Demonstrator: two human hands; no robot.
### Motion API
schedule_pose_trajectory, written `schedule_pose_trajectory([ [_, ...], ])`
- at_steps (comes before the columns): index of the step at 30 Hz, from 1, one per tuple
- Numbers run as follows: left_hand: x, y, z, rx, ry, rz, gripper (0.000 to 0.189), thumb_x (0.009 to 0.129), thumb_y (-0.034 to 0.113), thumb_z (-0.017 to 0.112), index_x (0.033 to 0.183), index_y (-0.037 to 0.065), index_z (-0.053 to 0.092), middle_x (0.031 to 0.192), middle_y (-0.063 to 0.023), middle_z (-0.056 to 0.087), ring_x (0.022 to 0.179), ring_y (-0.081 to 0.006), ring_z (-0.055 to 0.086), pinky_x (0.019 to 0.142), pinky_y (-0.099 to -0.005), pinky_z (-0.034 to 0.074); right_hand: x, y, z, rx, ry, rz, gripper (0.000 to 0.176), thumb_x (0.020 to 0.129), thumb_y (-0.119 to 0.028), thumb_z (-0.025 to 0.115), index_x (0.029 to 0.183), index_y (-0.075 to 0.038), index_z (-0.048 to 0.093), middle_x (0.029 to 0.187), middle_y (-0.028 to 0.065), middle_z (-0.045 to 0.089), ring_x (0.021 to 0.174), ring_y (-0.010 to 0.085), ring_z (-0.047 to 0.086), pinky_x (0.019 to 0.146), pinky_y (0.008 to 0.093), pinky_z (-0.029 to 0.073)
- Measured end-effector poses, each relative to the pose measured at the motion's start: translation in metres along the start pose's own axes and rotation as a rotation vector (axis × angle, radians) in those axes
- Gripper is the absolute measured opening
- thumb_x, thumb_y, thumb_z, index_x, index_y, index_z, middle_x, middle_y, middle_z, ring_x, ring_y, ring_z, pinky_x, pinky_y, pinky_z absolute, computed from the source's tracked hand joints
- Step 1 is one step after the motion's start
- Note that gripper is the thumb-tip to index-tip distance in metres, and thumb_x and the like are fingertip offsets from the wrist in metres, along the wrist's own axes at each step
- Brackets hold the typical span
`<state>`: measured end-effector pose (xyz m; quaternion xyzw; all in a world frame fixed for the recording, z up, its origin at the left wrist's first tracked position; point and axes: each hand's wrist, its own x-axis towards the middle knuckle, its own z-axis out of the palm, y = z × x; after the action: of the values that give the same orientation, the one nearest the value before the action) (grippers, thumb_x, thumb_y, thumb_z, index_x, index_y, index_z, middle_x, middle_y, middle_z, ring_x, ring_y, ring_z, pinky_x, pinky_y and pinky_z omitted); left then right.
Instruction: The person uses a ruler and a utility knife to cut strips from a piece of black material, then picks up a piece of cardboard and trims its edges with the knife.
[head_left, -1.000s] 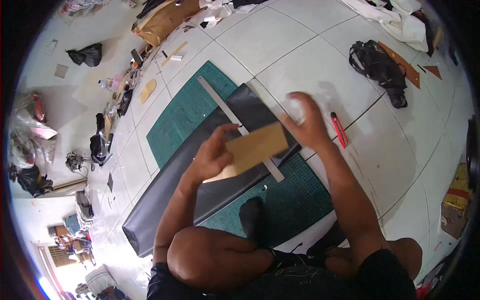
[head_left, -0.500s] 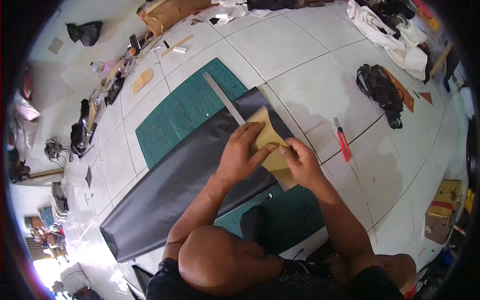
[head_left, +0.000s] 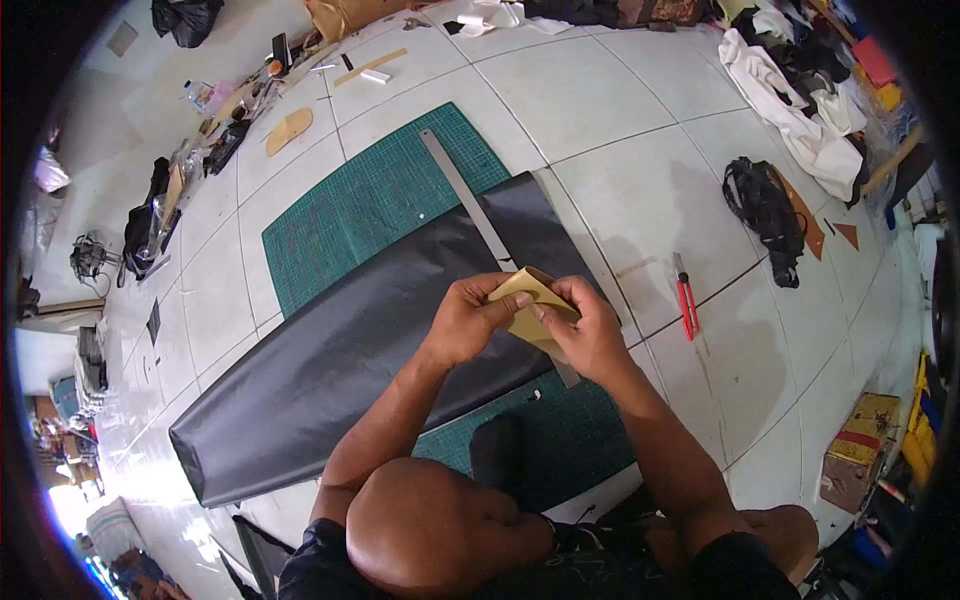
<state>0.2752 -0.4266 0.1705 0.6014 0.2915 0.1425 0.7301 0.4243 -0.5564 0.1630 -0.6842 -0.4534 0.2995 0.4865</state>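
Near the middle of the frame, a piece of tan card is held up between both hands, bent over so that a rounded curve faces the top of the picture. The left hand pinches it from the left, thumb flat on the near face and the other fingers curled round behind; the right hand grips the opposite edge, its thumb lying just beside the left one. The step in hand looks to be folding or curling the card — both thumbs seem to be pressing at the bend, though whether a sharp crease has formed I cannot tell. As I judge it, the next move calls for even pressure from both thumbs and edges kept in line, so that the bend does not run askew. Beyond and below the hands, a steel ruler lies slantwise across a long black sheet, its upper end on the green cutting mat and its lower end partly hidden by the card and the right hand. Right of centre, on the white floor tiles, a red-handled utility knife rests well apart from the sheet — its blade end towards the top.
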Motion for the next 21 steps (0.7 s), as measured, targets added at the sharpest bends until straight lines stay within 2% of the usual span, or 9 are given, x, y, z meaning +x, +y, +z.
schedule_pose_trajectory([
  [2, 0.003, 0.0, -0.002, -0.017, 0.036, 0.012, 0.026, 0.095, 0.017, 0.067, 0.115, 0.0, 0.069, 0.094, -0.0019, 0.071, 0.082, -0.0074, 0.06, 0.074, -0.0253, 0.048, 0.0, 0.002, 0.001, -0.166, 0.098, -0.152, 0.029, 0.092, -0.019, 0.069, 0.111, -0.002, 0.056, 0.108, 0.0173, 0.062, 0.098, 0.0294, 0.063, 0.085, 0.0392, 0.05],
  [5, 0.007, -0.003, -0.011, -0.088, 0.043, 0.032, 0.025, 0.095, 0.017, 0.067, 0.113, 0.001, 0.07, 0.096, -0.0031, 0.072, 0.085, -0.0088, 0.062, 0.078, -0.027, 0.05, 0.001, -0.001, -0.002, -0.417, 0.32, -0.276, 0.033, 0.091, -0.021, 0.07, 0.114, -0.003, 0.056, 0.114, 0.0176, 0.058, 0.102, 0.0329, 0.06, 0.086, 0.041, 0.05],
  [8, 0.009, -0.012, -0.022, -0.284, 0.011, 0.059, 0.023, 0.095, 0.017, 0.066, 0.112, 0.002, 0.071, 0.097, -0.0045, 0.073, 0.086, -0.0113, 0.065, 0.08, -0.0294, 0.051, 0.004, 0.002, -0.016, -0.418, 0.298, -0.307, 0.031, 0.092, -0.023, 0.069, 0.112, -0.001, 0.059, 0.108, 0.0179, 0.063, 0.098, 0.033, 0.064, 0.083, 0.0406, 0.051],
  [11, 0.012, -0.027, -0.032, -0.412, -0.03, 0.063, 0.022, 0.095, 0.017, 0.066, 0.111, 0.003, 0.071, 0.099, -0.0052, 0.073, 0.09, -0.0146, 0.067, 0.083, -0.0314, 0.053, -0.001, 0.005, -0.03, -0.137, -0.036, -0.003, 0.027, 0.093, -0.023, 0.067, 0.108, 0.0, 0.062, 0.099, 0.0184, 0.068, 0.091, 0.0339, 0.068, 0.078, 0.0403, 0.052],
  [12, 0.011, -0.028, -0.031, -0.425, -0.031, 0.058, 0.022, 0.095, 0.017, 0.066, 0.112, 0.003, 0.07, 0.099, -0.0052, 0.073, 0.09, -0.0144, 0.067, 0.083, -0.031, 0.052, -0.001, 0.001, -0.029, -0.16, -0.003, -0.03, 0.025, 0.094, -0.023, 0.065, 0.103, 0.0, 0.065, 0.092, 0.0184, 0.07, 0.086, 0.0344, 0.069, 0.075, 0.0402, 0.053],
  [13, 0.011, -0.029, -0.03, -0.437, -0.033, 0.055, 0.022, 0.095, 0.017, 0.066, 0.112, 0.002, 0.07, 0.099, -0.0051, 0.073, 0.091, -0.0142, 0.067, 0.082, -0.0306, 0.052, -0.001, 0.002, -0.028, -0.184, 0.01, -0.032, 0.025, 0.094, -0.021, 0.066, 0.104, 0.002, 0.064, 0.093, 0.0182, 0.07, 0.086, 0.0316, 0.07, 0.075, 0.0386, 0.054],
  [16, 0.009, -0.022, -0.031, -0.106, 0.088, 0.108, 0.025, 0.096, 0.019, 0.065, 0.114, 0.001, 0.068, 0.1, -0.0057, 0.072, 0.091, -0.0132, 0.066, 0.083, -0.0295, 0.052, -0.002, 0.005, -0.027, -0.213, 0.014, -0.015, 0.027, 0.094, -0.019, 0.068, 0.108, 0.004, 0.064, 0.096, 0.018, 0.071, 0.088, 0.0263, 0.071, 0.078, 0.0352, 0.055],
  [19, 0.008, -0.015, -0.035, -0.072, 0.196, 0.129, 0.028, 0.097, 0.021, 0.064, 0.115, -0.001, 0.067, 0.101, -0.0061, 0.071, 0.091, -0.0124, 0.065, 0.083, -0.0287, 0.052, -0.001, 0.003, -0.026, -0.167, -0.017, 0.001, 0.027, 0.095, -0.018, 0.066, 0.111, 0.004, 0.065, 0.101, 0.0183, 0.071, 0.093, 0.0272, 0.071, 0.08, 0.0353, 0.055],
  [21, 0.007, -0.01, -0.036, -0.038, 0.189, 0.135, 0.031, 0.098, 0.023, 0.064, 0.116, -0.001, 0.067, 0.1, -0.0064, 0.071, 0.092, -0.0128, 0.065, 0.083, -0.0286, 0.052, -0.002, 0.003, -0.023, -0.155, 0.012, -0.041, 0.028, 0.095, -0.017, 0.066, 0.113, 0.004, 0.065, 0.105, 0.0187, 0.071, 0.095, 0.0276, 0.071, 0.082, 0.0354, 0.056],
])
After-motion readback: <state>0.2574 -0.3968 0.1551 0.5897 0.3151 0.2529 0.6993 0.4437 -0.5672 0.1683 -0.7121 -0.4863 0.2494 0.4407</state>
